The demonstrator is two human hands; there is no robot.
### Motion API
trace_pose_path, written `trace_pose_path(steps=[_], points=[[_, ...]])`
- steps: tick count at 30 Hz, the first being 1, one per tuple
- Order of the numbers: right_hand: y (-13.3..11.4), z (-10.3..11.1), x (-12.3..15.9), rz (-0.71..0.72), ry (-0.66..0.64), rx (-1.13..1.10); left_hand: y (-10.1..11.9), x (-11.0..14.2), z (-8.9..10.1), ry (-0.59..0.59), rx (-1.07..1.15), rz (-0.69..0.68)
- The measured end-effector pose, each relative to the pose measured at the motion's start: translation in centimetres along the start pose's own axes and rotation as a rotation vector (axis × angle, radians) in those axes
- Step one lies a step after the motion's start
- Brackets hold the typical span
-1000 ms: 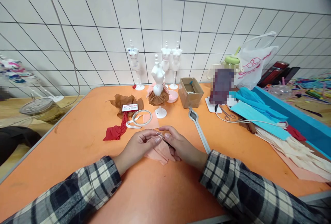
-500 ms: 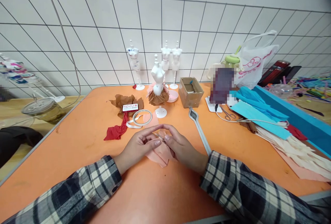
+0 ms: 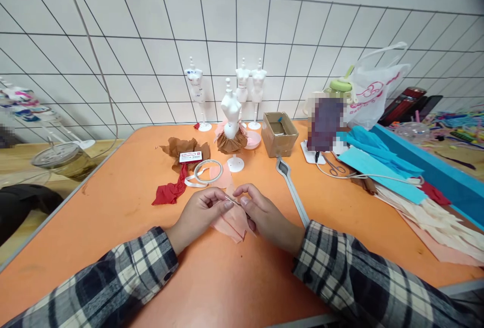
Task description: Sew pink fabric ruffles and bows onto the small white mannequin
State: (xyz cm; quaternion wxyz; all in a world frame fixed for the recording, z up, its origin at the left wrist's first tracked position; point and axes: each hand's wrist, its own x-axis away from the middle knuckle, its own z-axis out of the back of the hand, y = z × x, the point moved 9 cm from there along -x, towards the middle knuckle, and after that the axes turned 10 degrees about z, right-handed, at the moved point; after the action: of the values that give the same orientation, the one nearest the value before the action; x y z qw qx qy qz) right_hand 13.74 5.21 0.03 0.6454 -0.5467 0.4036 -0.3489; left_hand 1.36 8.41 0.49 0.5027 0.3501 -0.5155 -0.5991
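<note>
Above the front middle of the table, my left hand (image 3: 200, 213) pinches a sheet of thin pink crepe-like paper (image 3: 232, 223) between thumb and forefinger. My right hand (image 3: 266, 214) is closed round a slim metal tool with a narrow tip (image 3: 231, 200); its handle is mostly hidden by my fingers, so its exact kind is unclear. That tip points left and lies against the paper at my left fingertips. Beyond my hands, a small white dress form (image 3: 231, 106) wears a ruffled brown skirt (image 3: 232, 143).
Left of the dress form are a tape roll (image 3: 208, 171), red crepe paper (image 3: 168, 193) and a small box (image 3: 191, 157). A cardboard box (image 3: 279, 139) and a grey strap (image 3: 293, 192) are to the right. Scissors (image 3: 335, 169) lie near blue sheets (image 3: 381, 174). More dress forms (image 3: 258, 86) stand behind.
My right forefinger has drawn back from my left fingertips, opening a gap between them. The metal tip now shows more plainly at the paper. The other things on the table stay put.
</note>
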Motion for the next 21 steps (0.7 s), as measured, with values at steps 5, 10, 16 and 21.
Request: trace_pose_path(steps=[5,10,16,21], points=[[0.0,-0.5,-0.1,-0.030,-0.011,-0.124,-0.3,-0.1,-0.6,-0.051,0.002,0.004],[0.3,-0.7,-0.3,-0.043,-0.002,-0.177,-0.8,-0.1,-0.7,-0.080,0.015,0.026],[1.2,-0.7,-0.1,-0.106,-0.009,-0.195,-1.3,-0.3,-1.1,-0.107,0.000,0.041],[1.1,-0.8,-0.1,-0.096,-0.024,-0.228,-1.1,-0.2,-1.1,-0.117,0.008,0.038]])
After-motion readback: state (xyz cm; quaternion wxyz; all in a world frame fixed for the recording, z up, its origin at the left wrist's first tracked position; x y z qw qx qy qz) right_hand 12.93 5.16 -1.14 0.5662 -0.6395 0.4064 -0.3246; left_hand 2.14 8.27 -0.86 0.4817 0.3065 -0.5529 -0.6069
